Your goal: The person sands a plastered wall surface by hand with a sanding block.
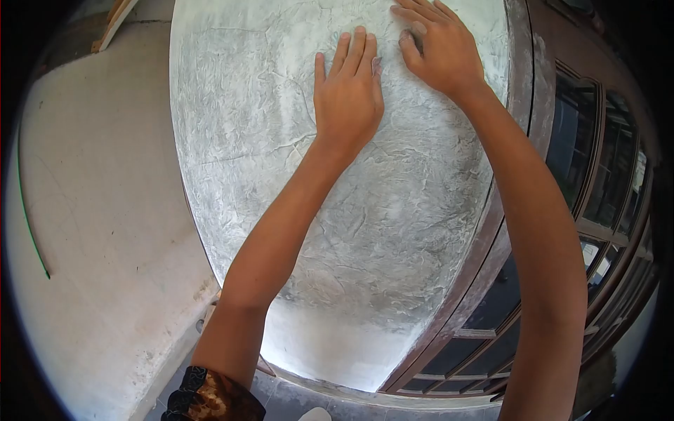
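Note:
My left hand (348,98) lies flat against a tall wall panel (337,203), its fingers stretched upward and slightly spread. The panel's surface is mottled white and grey, with a crinkled, creased texture and a smoother pale band at its foot. Up and to the right, near the panel's upper right edge, my right hand (446,52) is at the same surface. Its fingers are partly bent and point up and left, with the thumb apart from them. Greyish dust or residue shows on its thumb and fingertips. I see no tool in either hand.
A dark wooden frame (519,77) borders the panel on the right, beside glazed window panes (572,133). To the left stands a plain beige wall (105,175) with a thin green strip (31,224). Grey floor tiles (316,403) lie below, and a wooden piece (116,24) shows upper left.

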{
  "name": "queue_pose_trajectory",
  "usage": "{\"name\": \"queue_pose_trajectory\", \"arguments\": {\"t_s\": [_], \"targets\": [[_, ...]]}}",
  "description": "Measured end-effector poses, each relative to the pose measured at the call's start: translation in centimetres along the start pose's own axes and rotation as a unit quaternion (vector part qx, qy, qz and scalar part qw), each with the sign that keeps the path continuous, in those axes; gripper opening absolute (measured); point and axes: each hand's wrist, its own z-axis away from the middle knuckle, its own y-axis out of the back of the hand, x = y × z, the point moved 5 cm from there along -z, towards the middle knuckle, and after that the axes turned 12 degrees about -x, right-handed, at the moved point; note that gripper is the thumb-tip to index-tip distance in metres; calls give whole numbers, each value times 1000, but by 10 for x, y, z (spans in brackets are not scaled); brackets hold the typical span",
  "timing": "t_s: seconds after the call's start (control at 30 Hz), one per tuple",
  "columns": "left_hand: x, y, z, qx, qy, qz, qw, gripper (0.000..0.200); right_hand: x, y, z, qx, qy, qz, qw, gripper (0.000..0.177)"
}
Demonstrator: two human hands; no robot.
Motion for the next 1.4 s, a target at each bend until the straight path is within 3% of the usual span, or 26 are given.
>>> {"name": "queue_pose_trajectory", "arguments": {"t_s": [0.17, 0.23, 0.3, 0.4, 0.5, 0.53, 0.57, 0.63, 0.7, 0.77, 0.93, 1.03, 1.1, 1.17, 1.37, 1.4], "targets": [[-18, 0, -63, 47, -14, 29, 998, 43, -2, 2, -1, 6, 9, -6, 1000, 40], [-20, 3, -88, 11, -6, -1, 1000, 45, 1, 4, -5, 10, 12, 6, 1000, 40], [-11, 1, -41, -27, 5, 17, 999, 43, -2, -1, 1, -2, 12, -2, 1000, 40], [1, 0, 19, 11, -13, 3, 1000, 42, -3, 0, -1, 9, 16, 22, 1000, 40], [-15, 7, -46, -1, -22, 11, 1000, 42, -4, 3, 0, 16, 13, -5, 1000, 39], [-24, 7, -73, -95, 16, -25, 995, 41, -3, 3, -1, 19, 13, -2, 1000, 39], [-29, 2, -80, -93, 16, -26, 995, 41, -4, 2, -1, 14, 12, 4, 1000, 39], [-25, 9, -85, 0, -21, -11, 1000, 45, -3, 2, -1, 13, 11, 11, 1000, 39], [-16, 6, -39, -17, -14, 14, 1000, 40, -3, 3, 0, 15, 15, -5, 1000, 38], [-7, -1, 4, 35, -2, 3, 999, 40, -3, 4, 0, 17, 15, -8, 1000, 38], [-30, 8, -92, -6, 6, -5, 1000, 45, -3, 3, 0, 16, 7, -1, 1000, 38], [-31, 6, -86, -12, 13, 7, 1000, 42, -3, 4, 0, 11, 14, -6, 1000, 38], [-13, 2, -30, 32, 8, -3, 999, 42, -4, 4, 1, 15, 18, -4, 1000, 38], [-8, 0, -2, 7, 0, -11, 1000, 42, -6, 4, 2, 14, 16, -5, 1000, 38], [-34, 0, -99, -2, -1, -8, 1000, 45, -6, 5, 0, 20, 13, 8, 1000, 37], [-28, 10, -89, -116, 26, 2, 993, 43, -6, 5, 0, 18, 14, 5, 1000, 37]]}}
